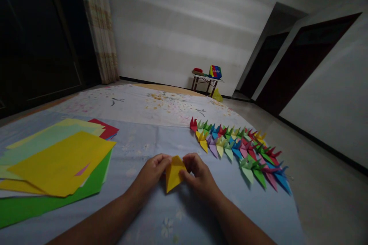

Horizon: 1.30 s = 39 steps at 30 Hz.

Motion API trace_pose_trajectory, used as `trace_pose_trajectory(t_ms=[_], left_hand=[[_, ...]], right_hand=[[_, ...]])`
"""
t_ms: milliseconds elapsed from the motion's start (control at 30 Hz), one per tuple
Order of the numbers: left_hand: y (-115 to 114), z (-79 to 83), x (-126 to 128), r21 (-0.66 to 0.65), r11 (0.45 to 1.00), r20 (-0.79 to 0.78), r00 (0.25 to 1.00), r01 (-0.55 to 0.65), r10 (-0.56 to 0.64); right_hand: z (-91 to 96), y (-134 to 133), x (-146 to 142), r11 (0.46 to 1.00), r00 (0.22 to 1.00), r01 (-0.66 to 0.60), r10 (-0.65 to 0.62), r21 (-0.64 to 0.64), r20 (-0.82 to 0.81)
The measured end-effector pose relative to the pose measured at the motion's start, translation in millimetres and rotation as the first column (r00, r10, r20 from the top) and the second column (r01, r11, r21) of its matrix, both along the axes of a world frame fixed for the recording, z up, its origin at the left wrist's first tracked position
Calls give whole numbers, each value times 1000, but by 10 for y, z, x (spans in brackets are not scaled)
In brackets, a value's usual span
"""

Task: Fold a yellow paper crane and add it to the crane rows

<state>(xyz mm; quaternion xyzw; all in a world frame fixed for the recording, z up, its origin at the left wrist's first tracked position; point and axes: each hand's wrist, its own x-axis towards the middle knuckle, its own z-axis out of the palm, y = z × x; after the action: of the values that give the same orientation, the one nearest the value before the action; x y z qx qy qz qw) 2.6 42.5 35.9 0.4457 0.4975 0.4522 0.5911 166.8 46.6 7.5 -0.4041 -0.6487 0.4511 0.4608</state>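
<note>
A folded piece of yellow paper [173,174] rests on the pale blue sheet [161,214] spread on the floor. My left hand [151,172] pinches its upper left edge with closed fingers. My right hand [198,174] pinches its right edge, fingers curled. The fold points down towards me. Both forearms reach in from the bottom of the view.
A loose stack of coloured paper sheets [57,160], yellow on top, lies to the left. Several folded paper cranes [241,147] in rows lie to the right. A small low table [205,80] with a colourful box stands by the far wall. Bare floor [316,183] is on the right.
</note>
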Motion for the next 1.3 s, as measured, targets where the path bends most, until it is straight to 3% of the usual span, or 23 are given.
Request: trace_pose_trajectory(t_ms=[233, 400, 600, 700, 900, 1200, 1300], left_hand=[[45, -50, -20, -5, 996, 23, 996, 87, -87], [59, -62, -63, -61, 990, 136, 984, 126, -117], [46, -44, -94, -90, 992, 148, 986, 87, -73], [45, -25, -85, -94, 992, 147, 987, 78, -64], [38, -12, -68, -77, 994, 105, 992, 72, -64], [80, -124, -96, -51, 997, 85, 995, 55, -50], [81, -159, -93, -36, 998, 74, 996, 52, -49]], right_hand=[[20, 1, 97, 987, 986, -12, -15, 160, 166], [55, 27, 165, 977, 969, -34, -20, 212, 248], [125, 14, 276, 965, 938, -207, 150, 160, 312], [115, 28, 310, 948, 914, -255, 171, 193, 367], [80, 31, 307, 902, 904, -246, 82, 355, 419], [152, -33, 253, 785, 780, -281, -149, 552, 608], [146, -13, 241, 774, 776, -266, -182, 574, 604]])
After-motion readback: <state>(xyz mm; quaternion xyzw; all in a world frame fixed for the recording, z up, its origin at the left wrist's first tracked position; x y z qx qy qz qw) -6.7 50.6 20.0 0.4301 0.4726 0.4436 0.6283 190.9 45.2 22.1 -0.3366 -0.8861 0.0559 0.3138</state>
